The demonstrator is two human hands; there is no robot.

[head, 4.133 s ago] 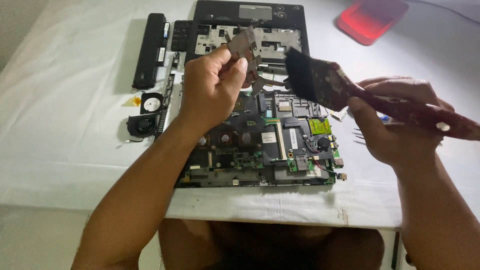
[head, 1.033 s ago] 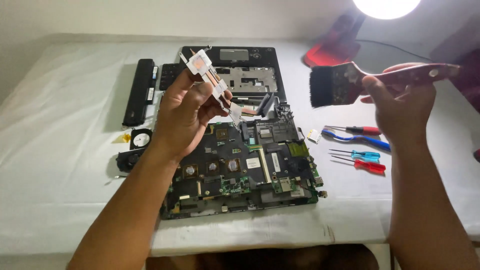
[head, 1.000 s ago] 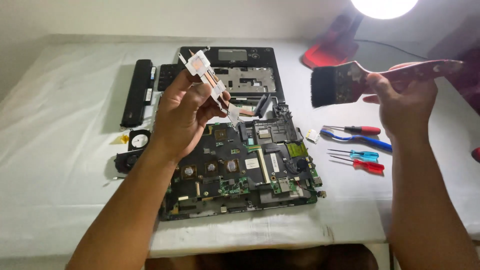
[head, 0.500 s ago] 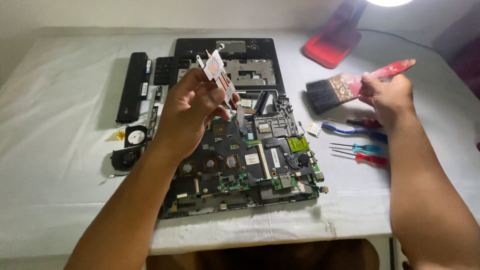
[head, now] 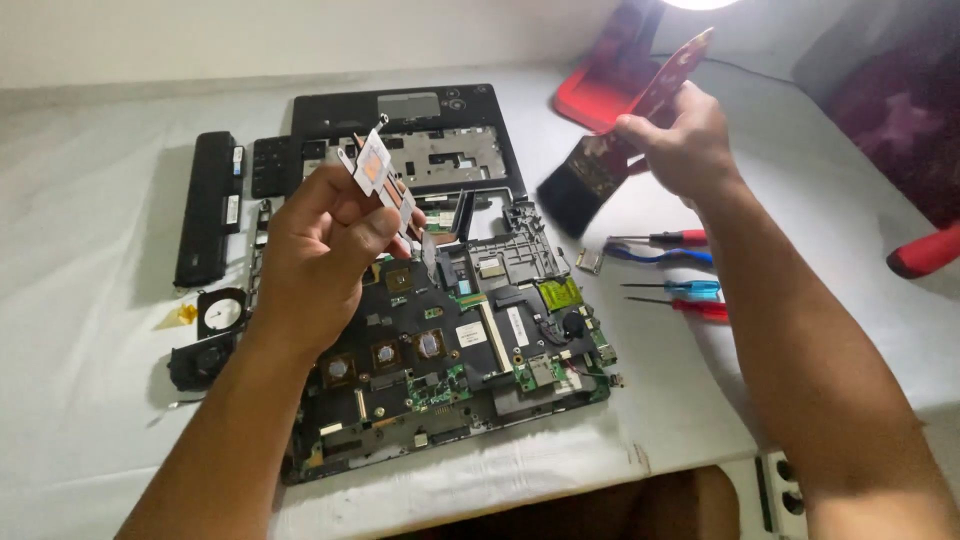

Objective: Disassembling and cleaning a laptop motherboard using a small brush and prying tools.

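My left hand (head: pixel 320 255) grips a copper and silver heat sink assembly (head: pixel 385 185) and holds it up over the opened laptop motherboard (head: pixel 455 345). My right hand (head: pixel 685 145) is shut on the red handle of a wide paintbrush (head: pixel 585 185), whose dark bristles point down and left above the board's upper right corner. The brush does not touch the board or the heat sink.
A black laptop top case (head: pixel 410 130) lies behind the board. A black battery (head: pixel 205 205), a fan (head: pixel 200 360) and a round part (head: pixel 222 313) sit at left. Screwdrivers (head: pixel 670 290) lie at right, a red lamp base (head: pixel 605 85) behind. The table edge runs near me.
My right hand has swung the paintbrush down and leftward, tipping the bristles toward the board. My left hand keeps the heat sink raised; the view has moved closer.
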